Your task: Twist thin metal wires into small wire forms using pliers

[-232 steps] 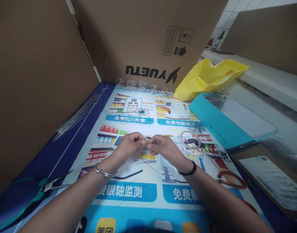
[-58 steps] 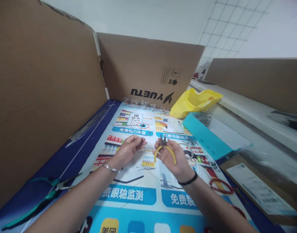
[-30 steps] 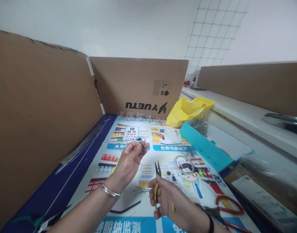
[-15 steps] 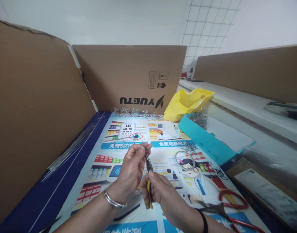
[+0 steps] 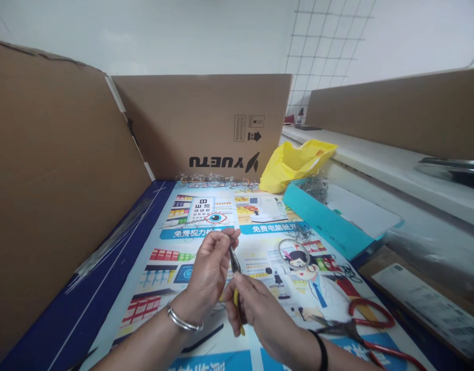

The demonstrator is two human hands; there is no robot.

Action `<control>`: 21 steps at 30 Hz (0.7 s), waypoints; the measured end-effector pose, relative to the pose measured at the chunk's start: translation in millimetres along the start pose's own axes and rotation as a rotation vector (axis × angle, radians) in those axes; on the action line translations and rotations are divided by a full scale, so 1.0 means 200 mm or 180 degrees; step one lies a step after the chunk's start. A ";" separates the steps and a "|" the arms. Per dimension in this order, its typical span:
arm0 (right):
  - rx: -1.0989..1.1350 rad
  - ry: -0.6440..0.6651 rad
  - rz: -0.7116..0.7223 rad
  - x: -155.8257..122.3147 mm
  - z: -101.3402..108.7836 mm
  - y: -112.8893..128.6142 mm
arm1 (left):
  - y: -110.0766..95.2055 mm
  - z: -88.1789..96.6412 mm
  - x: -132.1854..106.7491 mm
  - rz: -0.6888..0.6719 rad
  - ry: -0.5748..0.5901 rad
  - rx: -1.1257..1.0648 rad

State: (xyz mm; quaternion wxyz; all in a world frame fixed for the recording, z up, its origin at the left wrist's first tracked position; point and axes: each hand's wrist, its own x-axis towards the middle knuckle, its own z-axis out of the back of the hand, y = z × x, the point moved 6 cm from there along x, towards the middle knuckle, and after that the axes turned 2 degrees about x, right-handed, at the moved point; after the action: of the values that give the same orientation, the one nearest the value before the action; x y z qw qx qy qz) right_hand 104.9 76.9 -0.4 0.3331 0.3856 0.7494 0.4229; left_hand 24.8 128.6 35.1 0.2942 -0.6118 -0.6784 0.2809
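Observation:
My right hand (image 5: 250, 304) is closed around the yellow handles of a pair of pliers (image 5: 234, 262), whose dark jaws point up and away. At the jaw tips, my left hand (image 5: 215, 257) pinches with thumb and fingers; what lies between them is too small to make out, and the tips are partly covered. A silver bangle is on the left wrist and a black band on the right. To the right lie a coil of thin wire (image 5: 294, 254) and red-handled scissors (image 5: 353, 330), the latter close to my right forearm.
A teal box (image 5: 325, 221) holds a tangle of small wire pieces (image 5: 314, 188). Behind it sits a yellow bag (image 5: 294, 165). Straight wires (image 5: 109, 245) lie at left. Cardboard panels (image 5: 206, 123) stand around the printed table sheet. A package (image 5: 426, 299) lies at right.
The hands and pliers keep nearly the same pose, still meeting at the jaw tips. The whole view has shifted slightly; nothing was taken up or let go.

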 end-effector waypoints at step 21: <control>0.0193 -0.0010 -0.0043 0.00 0.00 0.00 | -0.01 0.02 0.00 -0.0303 -0.0025 0.0713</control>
State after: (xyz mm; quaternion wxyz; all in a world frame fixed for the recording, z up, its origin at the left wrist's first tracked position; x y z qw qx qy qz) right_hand 105.3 76.0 -0.7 0.3253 0.3911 0.7639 0.3971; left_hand 20.8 128.0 34.0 0.3711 -0.5411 -0.6722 0.3430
